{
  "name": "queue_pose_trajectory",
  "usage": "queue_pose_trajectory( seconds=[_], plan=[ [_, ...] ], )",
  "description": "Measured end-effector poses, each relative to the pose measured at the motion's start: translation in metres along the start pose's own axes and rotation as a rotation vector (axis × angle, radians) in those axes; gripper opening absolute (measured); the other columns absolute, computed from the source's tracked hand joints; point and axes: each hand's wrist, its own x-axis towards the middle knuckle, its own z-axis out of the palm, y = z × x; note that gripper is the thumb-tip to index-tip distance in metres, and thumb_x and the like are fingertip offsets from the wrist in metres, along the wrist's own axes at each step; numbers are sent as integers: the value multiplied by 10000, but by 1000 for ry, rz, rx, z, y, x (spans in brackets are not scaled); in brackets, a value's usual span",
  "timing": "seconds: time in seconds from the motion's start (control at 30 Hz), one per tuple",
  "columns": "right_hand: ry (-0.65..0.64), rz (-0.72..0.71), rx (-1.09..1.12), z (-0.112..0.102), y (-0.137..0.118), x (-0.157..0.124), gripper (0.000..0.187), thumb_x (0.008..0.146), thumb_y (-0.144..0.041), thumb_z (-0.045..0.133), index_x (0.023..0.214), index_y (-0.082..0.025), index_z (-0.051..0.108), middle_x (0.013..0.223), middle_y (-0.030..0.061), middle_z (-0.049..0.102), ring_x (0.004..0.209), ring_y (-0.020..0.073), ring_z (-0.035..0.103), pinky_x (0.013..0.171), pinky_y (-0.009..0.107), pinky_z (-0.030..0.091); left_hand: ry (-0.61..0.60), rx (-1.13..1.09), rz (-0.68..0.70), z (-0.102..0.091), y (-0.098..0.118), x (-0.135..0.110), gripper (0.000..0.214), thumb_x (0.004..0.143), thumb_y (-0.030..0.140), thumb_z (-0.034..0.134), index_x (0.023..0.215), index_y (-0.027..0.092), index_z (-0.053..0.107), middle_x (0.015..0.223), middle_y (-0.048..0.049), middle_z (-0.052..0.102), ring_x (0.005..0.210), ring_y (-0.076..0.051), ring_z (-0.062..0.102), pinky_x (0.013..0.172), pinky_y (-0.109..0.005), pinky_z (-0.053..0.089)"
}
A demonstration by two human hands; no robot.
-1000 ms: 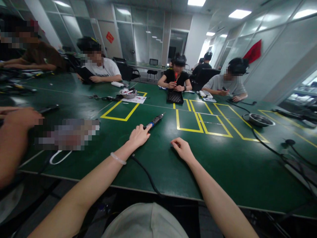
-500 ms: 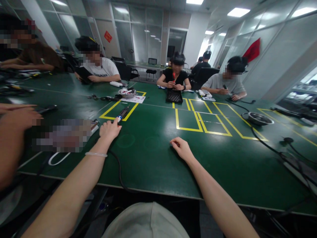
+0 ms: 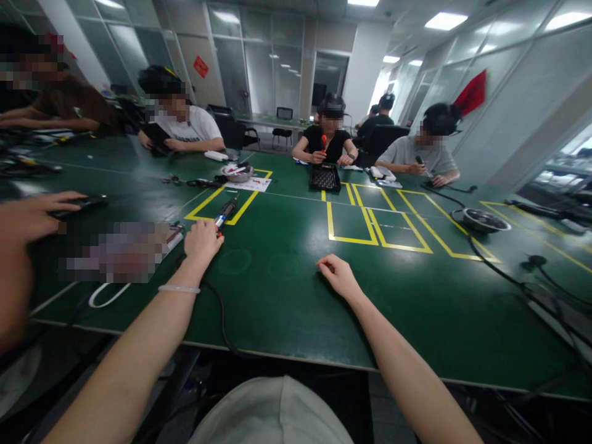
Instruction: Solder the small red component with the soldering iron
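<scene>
My left hand [image 3: 202,240] is closed round the rear end of a black pen-shaped corded tool [image 3: 225,213] that lies on the green table [image 3: 287,296], its tip pointing away over a yellow tape line. The tool's black cable [image 3: 222,320] runs back from my wrist and off the near edge. A pale bracelet sits on that wrist. My right hand [image 3: 338,276] rests on the table to the right, fingers curled in loosely, with nothing visible in it.
A neighbour's hand [image 3: 32,213] reaches in at the left beside a blurred patch. Yellow tape rectangles [image 3: 370,225] mark the table. Farther off are a black tray [image 3: 325,179], a metal bowl [image 3: 481,220] with cables, a small dish [image 3: 237,174], and several seated people.
My left hand swept the corded tool from the table's middle to the left, onto the yellow tape box, and now holds it still. My right hand stayed put.
</scene>
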Motion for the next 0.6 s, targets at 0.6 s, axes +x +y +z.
queue_pose_trajectory(
  seconds=[0.6],
  plan=[
    [-16, -2, -7, 0, 0, 0, 169, 881, -239, 523, 875, -187, 684, 837, 35, 647, 728, 152, 580, 668, 258, 428, 77, -40, -12, 1, 1, -4, 355, 903, 367, 388, 1079, 121, 574, 1073, -187, 618, 945, -326, 583, 741, -400, 443]
  ],
)
